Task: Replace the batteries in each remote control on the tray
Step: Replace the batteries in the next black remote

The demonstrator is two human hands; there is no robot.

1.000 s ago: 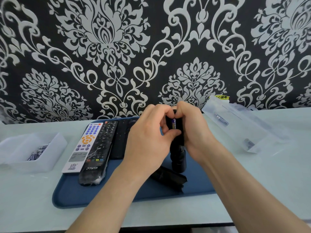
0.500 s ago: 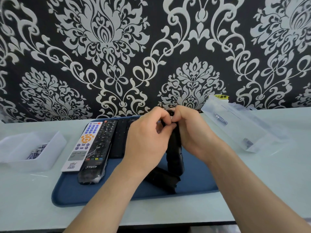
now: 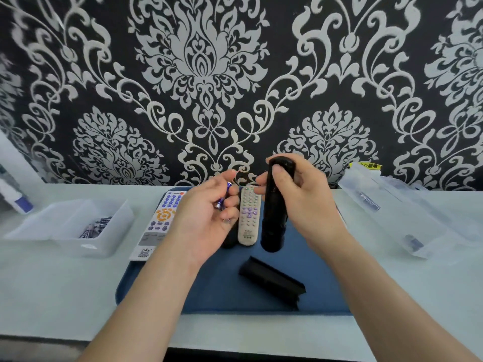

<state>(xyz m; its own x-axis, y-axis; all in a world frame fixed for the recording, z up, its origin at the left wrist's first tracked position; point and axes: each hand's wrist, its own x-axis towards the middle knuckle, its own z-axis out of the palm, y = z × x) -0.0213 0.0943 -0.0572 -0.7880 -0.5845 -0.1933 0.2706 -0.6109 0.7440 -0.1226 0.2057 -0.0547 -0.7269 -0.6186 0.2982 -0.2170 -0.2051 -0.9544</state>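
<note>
My right hand (image 3: 300,202) grips a long black remote (image 3: 274,212) upright above the blue tray (image 3: 227,291). My left hand (image 3: 206,220) holds small purple batteries (image 3: 222,198) in its curled fingers, just left of that remote. The black battery cover (image 3: 271,279) lies on the tray in front of my hands. A white remote with blue and orange buttons (image 3: 159,220) lies at the tray's left. A grey remote with purple buttons (image 3: 248,215) lies between my hands. Another dark remote is mostly hidden behind my left hand.
A clear plastic bin (image 3: 70,228) with several batteries stands on the table to the left. A second clear container (image 3: 400,205) lies tilted at the right. Patterned black-and-white wallpaper backs the pale table (image 3: 407,291).
My hands have come apart. The left hand has drawn batteries away from the black remote to the left, and the right hand keeps the remote upright. The view has shifted, showing the grey remote.
</note>
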